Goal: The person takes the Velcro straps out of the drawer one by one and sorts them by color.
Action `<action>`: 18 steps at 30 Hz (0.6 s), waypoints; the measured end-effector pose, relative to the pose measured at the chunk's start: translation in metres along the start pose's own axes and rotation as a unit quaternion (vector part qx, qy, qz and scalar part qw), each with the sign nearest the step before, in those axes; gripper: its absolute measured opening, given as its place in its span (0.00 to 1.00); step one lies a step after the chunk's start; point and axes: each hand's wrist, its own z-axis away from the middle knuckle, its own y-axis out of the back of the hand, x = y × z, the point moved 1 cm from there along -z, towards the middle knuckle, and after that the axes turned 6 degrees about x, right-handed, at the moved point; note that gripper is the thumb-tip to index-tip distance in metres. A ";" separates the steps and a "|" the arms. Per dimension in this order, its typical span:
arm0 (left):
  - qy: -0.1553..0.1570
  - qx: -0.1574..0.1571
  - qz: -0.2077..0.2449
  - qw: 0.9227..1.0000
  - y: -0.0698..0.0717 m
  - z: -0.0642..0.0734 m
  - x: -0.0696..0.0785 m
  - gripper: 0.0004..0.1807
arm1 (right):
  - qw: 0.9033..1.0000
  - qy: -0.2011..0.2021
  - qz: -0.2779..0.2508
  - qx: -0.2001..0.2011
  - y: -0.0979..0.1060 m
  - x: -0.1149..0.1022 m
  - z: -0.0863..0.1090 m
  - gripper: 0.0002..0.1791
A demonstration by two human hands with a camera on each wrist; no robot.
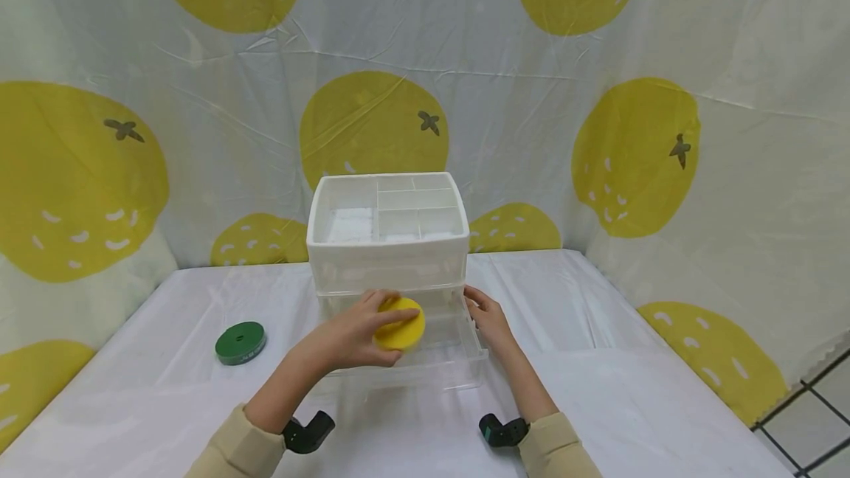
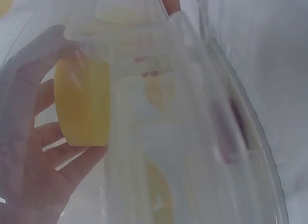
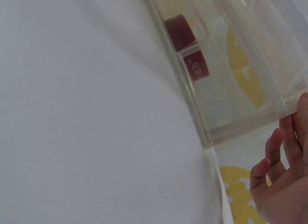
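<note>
My left hand (image 1: pixel 361 330) grips a yellow round roll (image 1: pixel 403 324), thumb on one side and fingers on the other, above a pulled-out clear drawer (image 1: pixel 445 375). In the left wrist view the yellow roll (image 2: pixel 84 103) shows edge-on, partly through clear plastic. My right hand (image 1: pixel 490 319) is at the drawer's right side. In the right wrist view its loosely bent fingers (image 3: pixel 276 149) touch the edge of clear plastic; the thumb's contact is hidden. The drawer belongs to a white storage box (image 1: pixel 388 268) with a compartmented top.
A green roll (image 1: pixel 240 343) lies on the white-covered table (image 1: pixel 179 419), left of the box. Dark red pieces (image 3: pixel 181 32) sit inside a clear plastic compartment in the right wrist view. A fruit-patterned curtain (image 1: pixel 505 109) stands behind and beside the table.
</note>
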 end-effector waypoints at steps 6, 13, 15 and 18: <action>-0.054 0.037 -0.021 0.998 0.002 0.001 0.003 0.30 | 1.000 -0.001 0.004 -0.002 0.000 0.001 0.000 0.23; -0.082 0.071 -0.024 0.994 0.005 0.004 0.002 0.32 | 1.000 0.000 0.001 -0.001 0.000 0.000 -0.002 0.23; -0.079 0.079 -0.024 0.993 0.007 0.007 0.001 0.32 | 1.000 -0.001 0.002 -0.001 0.000 0.000 -0.002 0.23; -0.069 0.090 -0.019 0.993 0.010 0.012 0.000 0.32 | 1.000 -0.003 0.008 0.001 0.000 0.000 -0.001 0.23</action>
